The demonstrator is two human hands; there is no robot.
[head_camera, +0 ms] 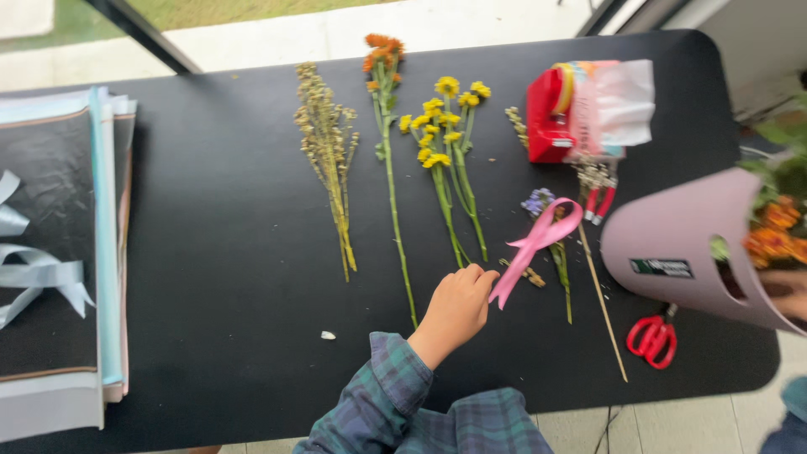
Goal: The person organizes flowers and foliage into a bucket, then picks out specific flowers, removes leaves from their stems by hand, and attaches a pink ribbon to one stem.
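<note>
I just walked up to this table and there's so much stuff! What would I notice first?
Probably the pink ribbon, bright on the black table, with the left hand pinching its lower end. Just behind it, flower stems lie side by side: yellow flowers, an orange flower and a dry tan sprig. At the right edge, the right hand holds a pink paper cone with orange blooms inside, above red scissors.

We wear a plaid flannel shirt in dark green and navy, crossed by thin lighter lines. Its left sleeve [382,403] ends in a loose, turned cuff at the wrist. Our left hand [458,307] is bare, without rings or a watch.
</note>
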